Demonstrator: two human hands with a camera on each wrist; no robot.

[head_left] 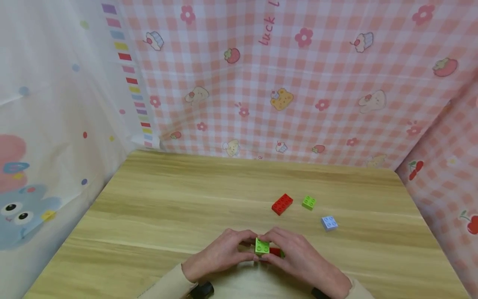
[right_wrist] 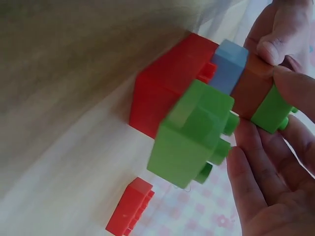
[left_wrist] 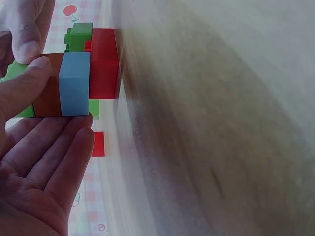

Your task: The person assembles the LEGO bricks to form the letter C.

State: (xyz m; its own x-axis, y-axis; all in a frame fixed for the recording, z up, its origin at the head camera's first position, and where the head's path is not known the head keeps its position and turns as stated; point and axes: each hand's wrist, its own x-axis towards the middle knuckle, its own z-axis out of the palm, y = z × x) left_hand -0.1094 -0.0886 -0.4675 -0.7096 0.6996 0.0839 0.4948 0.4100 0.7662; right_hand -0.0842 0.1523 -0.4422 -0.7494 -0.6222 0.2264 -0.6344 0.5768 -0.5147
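Both hands hold a stack of toy building bricks near the table's front. A green brick [head_left: 262, 246] tops it, above a brown brick [left_wrist: 47, 91] and a blue brick [left_wrist: 75, 83]. The blue one sits on one end of a long red brick [left_wrist: 104, 64]; another green brick [right_wrist: 192, 132] stands on the red brick's other end. My left hand [head_left: 224, 253] pinches the stack from the left, its thumb across the brown and green bricks. From the right, my right hand [head_left: 298, 253] grips the upper bricks between thumb and fingers.
Beyond the hands lie a loose red brick [head_left: 282, 204], a small green brick [head_left: 309, 202] and a light blue brick [head_left: 329, 223] on the wooden table [head_left: 168, 195]. Checked pink cloth [head_left: 254, 83] hangs behind the table and on the right, with white patterned cloth [head_left: 48, 116] on the left.
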